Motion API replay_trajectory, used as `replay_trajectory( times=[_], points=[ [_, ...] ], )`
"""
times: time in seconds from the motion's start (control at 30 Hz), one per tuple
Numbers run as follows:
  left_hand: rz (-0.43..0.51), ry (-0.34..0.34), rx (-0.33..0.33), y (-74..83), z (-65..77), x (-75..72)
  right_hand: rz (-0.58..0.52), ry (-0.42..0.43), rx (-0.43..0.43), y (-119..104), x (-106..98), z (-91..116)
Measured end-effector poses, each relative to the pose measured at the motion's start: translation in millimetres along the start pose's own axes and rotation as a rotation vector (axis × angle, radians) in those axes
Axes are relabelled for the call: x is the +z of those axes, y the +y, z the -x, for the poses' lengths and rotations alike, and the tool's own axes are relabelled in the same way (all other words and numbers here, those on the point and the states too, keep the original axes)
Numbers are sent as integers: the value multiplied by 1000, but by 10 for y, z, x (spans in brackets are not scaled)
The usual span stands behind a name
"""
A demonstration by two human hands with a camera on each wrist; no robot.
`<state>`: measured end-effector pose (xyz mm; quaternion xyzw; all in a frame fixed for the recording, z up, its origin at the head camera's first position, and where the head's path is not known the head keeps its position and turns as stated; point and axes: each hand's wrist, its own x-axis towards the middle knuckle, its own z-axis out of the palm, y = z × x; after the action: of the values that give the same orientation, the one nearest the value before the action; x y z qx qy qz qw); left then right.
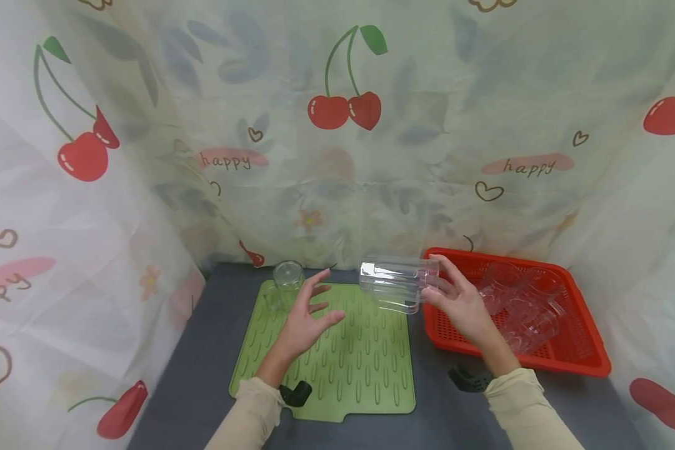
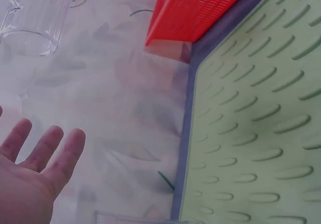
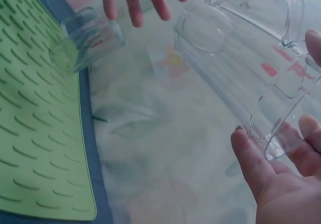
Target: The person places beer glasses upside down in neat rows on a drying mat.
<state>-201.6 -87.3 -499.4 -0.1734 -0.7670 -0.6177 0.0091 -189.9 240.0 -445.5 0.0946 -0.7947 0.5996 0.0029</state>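
Observation:
My right hand (image 1: 467, 309) grips one end of a clear handled mug (image 1: 396, 281), which lies sideways in the air above the mat's back right corner. Its handle points down toward me in the head view. The right wrist view shows fingers and thumb curled around that end of the mug (image 3: 235, 68). Apart from it, to the left, my left hand (image 1: 304, 319) hangs over the green mat (image 1: 365, 400) with fingers spread and nothing in them. A second clear handled mug (image 1: 288, 275) stands at the mat's back left corner, partly behind the left hand.
A red perforated basket (image 1: 568, 365) with several clear mugs (image 1: 531, 300) stands on the right side of the dark grey table (image 1: 185, 387). Printed curtains (image 1: 337, 162) enclose the table at the back and both sides.

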Motion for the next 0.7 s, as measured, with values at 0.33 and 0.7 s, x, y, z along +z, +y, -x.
replay_trajectory(
  times=[0.33,0.7],
  points=[
    [130,-53,62,74,-33,2,-109,-112,-92,-27,207,38],
    [140,-80,86,122,-39,3,-181,-190,-118,12,429,73]
  ],
)
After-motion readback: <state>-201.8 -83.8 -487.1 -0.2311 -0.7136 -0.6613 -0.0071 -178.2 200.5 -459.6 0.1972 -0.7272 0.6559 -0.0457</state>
